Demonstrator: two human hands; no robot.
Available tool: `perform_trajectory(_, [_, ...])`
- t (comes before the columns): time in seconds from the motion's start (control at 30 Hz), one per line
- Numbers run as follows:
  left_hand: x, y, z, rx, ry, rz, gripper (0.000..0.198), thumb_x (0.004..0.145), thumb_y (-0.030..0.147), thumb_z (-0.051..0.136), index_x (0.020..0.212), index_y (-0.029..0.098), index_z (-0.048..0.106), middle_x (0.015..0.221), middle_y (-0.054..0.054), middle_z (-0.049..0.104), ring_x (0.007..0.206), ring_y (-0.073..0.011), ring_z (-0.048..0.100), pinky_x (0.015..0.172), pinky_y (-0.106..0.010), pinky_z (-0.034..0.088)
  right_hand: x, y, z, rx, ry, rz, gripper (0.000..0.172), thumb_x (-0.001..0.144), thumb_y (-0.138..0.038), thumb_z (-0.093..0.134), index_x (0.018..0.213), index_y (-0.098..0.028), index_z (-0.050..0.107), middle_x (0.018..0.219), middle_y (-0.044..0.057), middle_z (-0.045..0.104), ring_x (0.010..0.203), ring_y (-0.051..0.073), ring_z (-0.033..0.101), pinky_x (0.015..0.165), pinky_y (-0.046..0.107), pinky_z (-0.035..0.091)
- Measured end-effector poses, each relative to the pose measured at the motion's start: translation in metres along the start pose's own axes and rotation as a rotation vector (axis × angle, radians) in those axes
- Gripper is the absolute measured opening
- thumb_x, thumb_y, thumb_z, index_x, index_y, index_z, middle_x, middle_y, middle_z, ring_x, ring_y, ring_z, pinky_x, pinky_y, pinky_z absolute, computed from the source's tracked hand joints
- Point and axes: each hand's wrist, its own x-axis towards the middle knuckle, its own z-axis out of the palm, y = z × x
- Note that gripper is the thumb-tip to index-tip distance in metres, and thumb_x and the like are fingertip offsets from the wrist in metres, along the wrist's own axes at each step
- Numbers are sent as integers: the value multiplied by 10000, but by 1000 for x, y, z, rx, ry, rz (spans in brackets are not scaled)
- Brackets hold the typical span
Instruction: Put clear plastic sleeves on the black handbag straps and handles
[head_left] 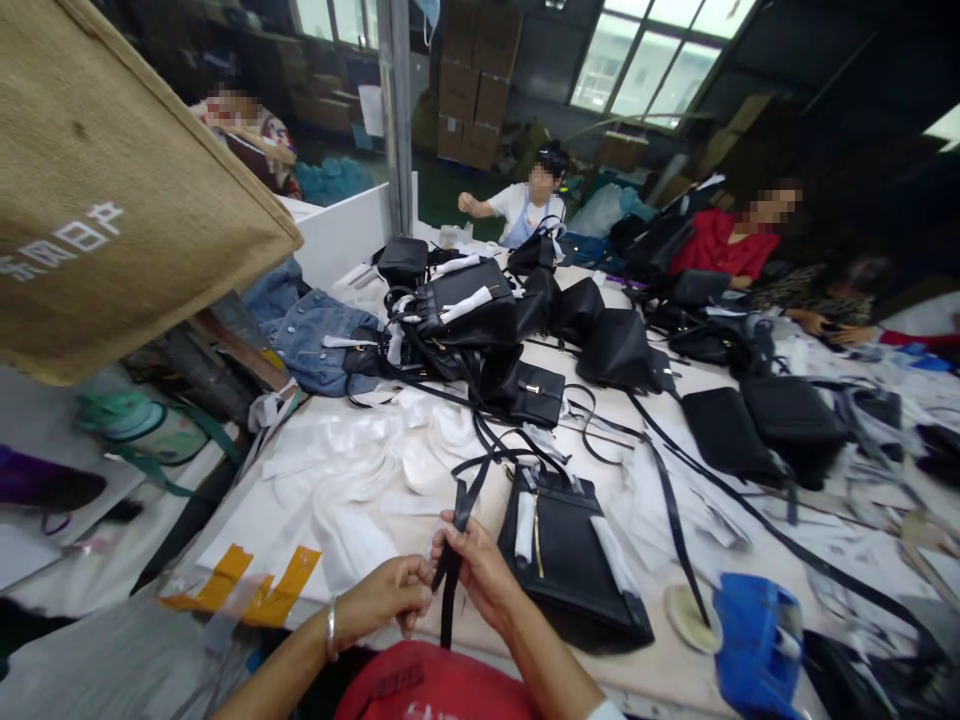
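My right hand [474,552] is closed round a black bag strap [466,495], whose loose end hangs down over the table's front edge. Just left of it, my left hand [390,598], with a silver bangle at the wrist, has its fingers pinched together close to the strap; what they hold, if anything, is too small to make out. From my right hand the strap runs up toward a black handbag [574,560] lying on the table to the right. White wrapping covers parts of that bag, and a gold zip shows on its front.
Black bags [465,300] are heaped across the table's middle. White wrapping sheets [375,450] lie at left, near orange tape [281,590]. A blue plastic container [757,640] stands at front right. Denim [322,335] and a hanging tan sack [135,180] are at left. Several people sit beyond.
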Motion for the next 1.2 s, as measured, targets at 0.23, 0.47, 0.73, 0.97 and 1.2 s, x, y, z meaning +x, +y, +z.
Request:
perform_trajectory(0.23, [1,-3,34,130,44,75,179,805,329,502,821,152,479,670,-3,596,507,-97,536,518,-225,414,3,13,-3,37,53,21,424,690,-263,727,1042,-133,530,778,46,654,675,135,608,630,247,457])
perform_trajectory(0.47, [11,-21,41,62,545,208,367,786,440,527,1035,172,492,878,-41,603,783,-163,590,666,-272,475,2,8,-11,147,-12,-34,416,750,-268,666,1117,-122,537,945,115,667,846,187,639,807,333,472])
perform_trajectory(0.73, [38,-38,39,189,292,233,337,783,450,513,723,127,588,653,-11,590,656,-152,547,633,-253,417,0,-8,-22,-209,-54,-57,498,813,-463,560,1201,-155,512,1031,132,653,934,227,623,840,388,460])
perform_trajectory(0.97, [53,-33,2,228,441,136,333,839,486,355,833,188,502,422,85,413,351,-90,389,401,-193,305,8,-22,-49,-1360,161,-181,481,899,-508,317,795,-174,648,794,78,675,781,198,610,723,283,421])
perform_trajectory(1.2, [79,-21,-8,285,502,144,185,838,372,349,836,202,422,510,89,438,330,-59,346,353,-170,267,28,-31,-58,-1572,180,28,273,901,-332,401,929,-149,601,660,59,660,486,123,572,516,210,376])
